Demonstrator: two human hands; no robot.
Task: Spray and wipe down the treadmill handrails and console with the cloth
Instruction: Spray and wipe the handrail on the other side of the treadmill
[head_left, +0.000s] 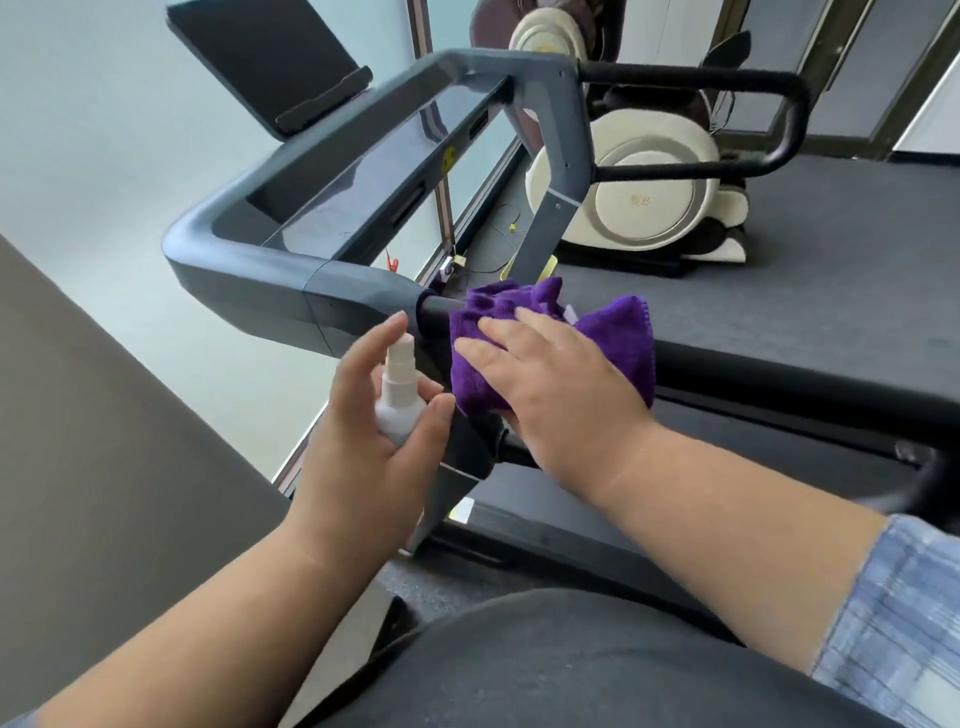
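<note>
A purple cloth is draped over the near black handrail of the treadmill, just where the rail leaves the grey console frame. My right hand lies flat on the cloth and presses it against the rail. My left hand grips a small white spray bottle, upright, with the index finger beside its nozzle, a little left of the cloth. The dark console panel slopes up behind. The far handrail loops at the upper right.
A black tablet holder stands above the console. A cream and brown massage chair sits behind the far rail. The treadmill belt runs on the right. Cables and small clips lie on the floor by the window frame.
</note>
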